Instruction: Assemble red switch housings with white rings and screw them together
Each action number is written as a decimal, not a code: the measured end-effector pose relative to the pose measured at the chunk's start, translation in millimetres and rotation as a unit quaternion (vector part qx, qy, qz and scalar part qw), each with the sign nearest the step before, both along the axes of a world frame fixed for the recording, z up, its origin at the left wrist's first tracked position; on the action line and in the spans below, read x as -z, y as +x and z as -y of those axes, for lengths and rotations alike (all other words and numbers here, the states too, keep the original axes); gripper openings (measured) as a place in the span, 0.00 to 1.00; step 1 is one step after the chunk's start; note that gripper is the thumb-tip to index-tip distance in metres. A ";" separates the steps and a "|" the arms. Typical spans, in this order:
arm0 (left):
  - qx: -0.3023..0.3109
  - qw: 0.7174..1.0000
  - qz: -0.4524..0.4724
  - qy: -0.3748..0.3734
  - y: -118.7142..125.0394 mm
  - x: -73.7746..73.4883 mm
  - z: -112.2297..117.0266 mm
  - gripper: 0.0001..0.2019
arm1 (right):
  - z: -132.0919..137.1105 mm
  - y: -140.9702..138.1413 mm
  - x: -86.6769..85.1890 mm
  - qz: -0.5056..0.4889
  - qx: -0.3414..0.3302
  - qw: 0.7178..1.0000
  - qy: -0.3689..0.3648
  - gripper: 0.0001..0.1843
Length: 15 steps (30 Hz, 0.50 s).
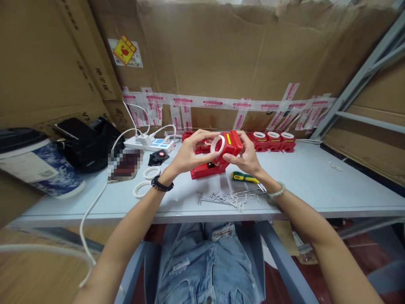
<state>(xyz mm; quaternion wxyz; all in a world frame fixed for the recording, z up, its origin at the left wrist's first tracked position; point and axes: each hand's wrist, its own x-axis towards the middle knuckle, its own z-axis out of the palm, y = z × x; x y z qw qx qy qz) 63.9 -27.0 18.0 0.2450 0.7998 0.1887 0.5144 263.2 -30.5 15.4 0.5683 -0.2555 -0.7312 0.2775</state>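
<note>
Your left hand [198,150] has its thumb and fingers bent around a white ring [212,146], and your right hand [248,155] grips the side of a red housing [233,145]; the two pieces meet between your hands, raised over the middle of the table [300,181], though you cannot tell how fully the ring is seated. A yellow label [229,138] sits on the housing (its print is too small to read). Just beyond and below is a red base [202,171]. Near your right wrist lie a green-and-yellow screwdriver [244,177] and a scatter of small screws [218,196], while two loose white rings rest by your left wrist. Farther right, more red housings [274,144] stand in a row, white rings on top. Ahead of you, the large carton [221,50] bears a yellow-and-red sticker [125,50] with a broken-glass symbol over a white label whose visible code seems to begin "LM270". "V3" reads on the carton at your left, beside Chinese characters. The clear tape [211,103] carries red printing, too small to make out.
</note>
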 end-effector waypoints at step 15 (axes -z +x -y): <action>-0.032 0.999 0.025 0.023 -2.9 0.9 -2.4 0.22 | 4.5 -2.4 -1.8 0.000 0.013 1.000 0.005 0.36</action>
